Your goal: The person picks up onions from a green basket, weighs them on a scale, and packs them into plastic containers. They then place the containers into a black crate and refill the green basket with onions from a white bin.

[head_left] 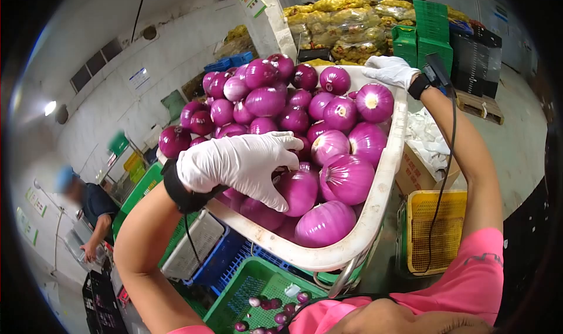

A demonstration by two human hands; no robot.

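A white tub [384, 175] heaped with peeled purple onions [346, 178] fills the middle of the view, tilted. My left hand [240, 161], in a white glove with a black wrist strap, lies on the onions near the tub's near edge, fingers spread over one onion [297, 191]. My right hand [390, 70], also gloved, grips the tub's far rim beside a cut onion [374, 102]. A black cable runs down my right arm.
A green crate [249, 293] holding a few small onions sits below the tub, beside a blue crate [214, 263] and a white one. A yellow crate [437, 231] and a cardboard box [416, 170] stand right. Stacked green crates and sacked produce are behind. Another person bends at left [94, 208].
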